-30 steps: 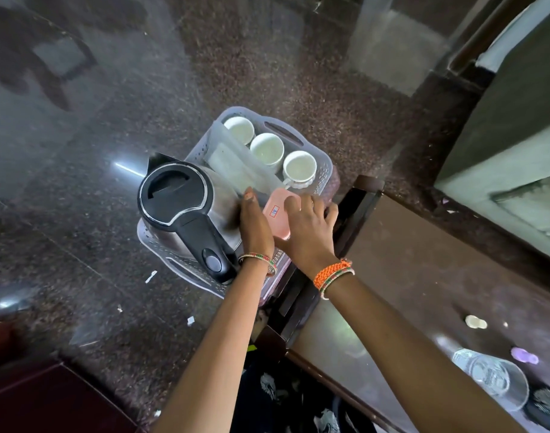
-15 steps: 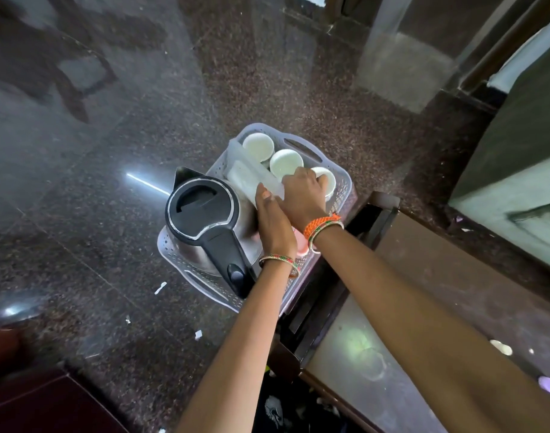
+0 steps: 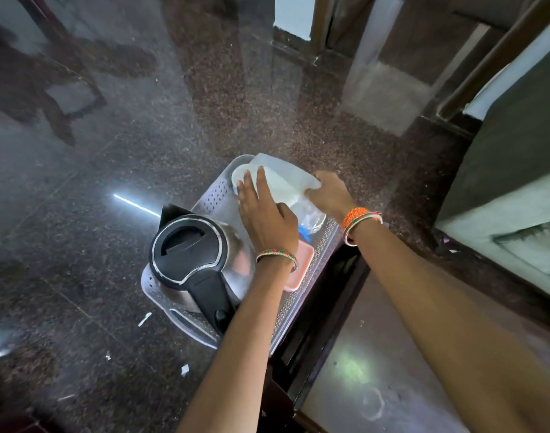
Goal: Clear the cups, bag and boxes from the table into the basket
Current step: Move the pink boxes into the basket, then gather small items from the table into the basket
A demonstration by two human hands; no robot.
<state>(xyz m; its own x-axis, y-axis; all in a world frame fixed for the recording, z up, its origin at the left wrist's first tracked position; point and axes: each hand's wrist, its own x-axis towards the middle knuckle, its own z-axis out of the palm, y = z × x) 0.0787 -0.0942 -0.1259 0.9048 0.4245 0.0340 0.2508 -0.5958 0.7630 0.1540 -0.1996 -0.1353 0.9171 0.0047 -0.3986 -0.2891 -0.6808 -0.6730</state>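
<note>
A pale perforated plastic basket (image 3: 214,198) sits on the dark floor beside the table. Inside it a clear plastic bag (image 3: 283,182) lies over the white cups, one cup rim (image 3: 237,176) showing at the far left. My left hand (image 3: 264,214) rests flat on the bag's near side. My right hand (image 3: 330,190) grips the bag's right end. A pink box (image 3: 302,264) lies in the basket under my left wrist. The other cups are hidden by the bag.
A steel kettle with a black lid (image 3: 186,248) fills the basket's near left half. The brown table top (image 3: 376,354) runs along the lower right, its dark edge touching the basket. A bed or wall ledge (image 3: 501,214) stands at the right.
The pink box has been left in the basket. Both hands moved farther in, and the clear bag now lies over the cups, held by both hands. The view has tilted up.
</note>
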